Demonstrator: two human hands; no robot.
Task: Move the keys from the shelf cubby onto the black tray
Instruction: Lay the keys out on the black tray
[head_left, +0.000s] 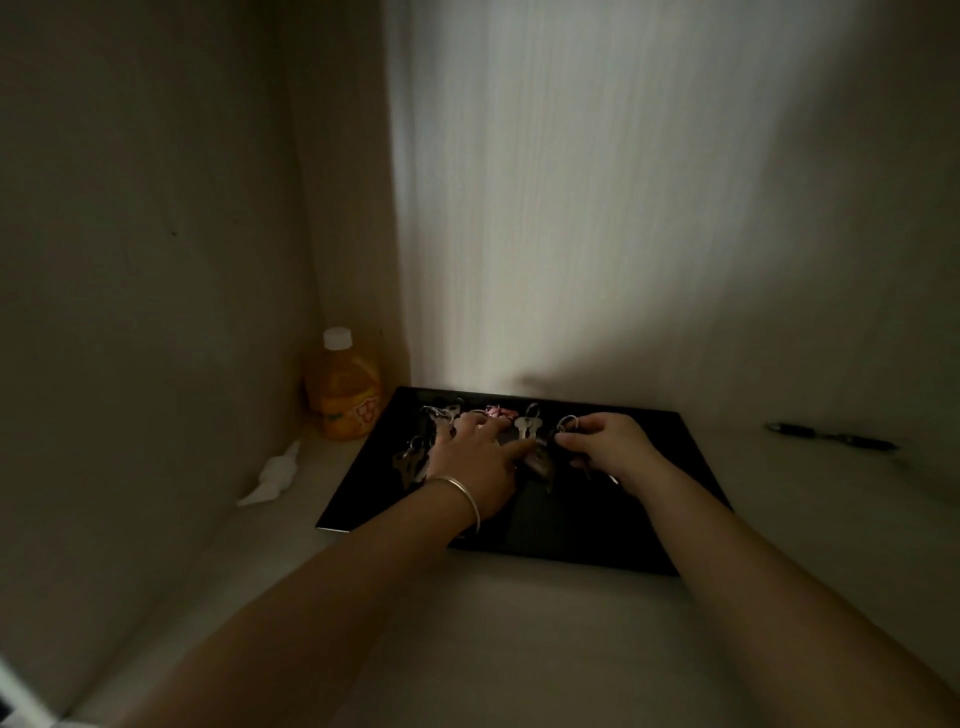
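Dim shelf cubby (571, 649), black tray (597, 540) flat on its floor. Left hand (475, 460) lies spread, palm down, over the keys (527, 427) strewn along the tray's far side. Right hand (605, 449) pinches a key ring (568, 423) there. Juice bottle (343, 387) far left, pen (831, 437) right.

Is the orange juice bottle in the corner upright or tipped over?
Upright. The orange juice bottle stands with its white cap on top, in the back-left corner, just left of the flat black tray.
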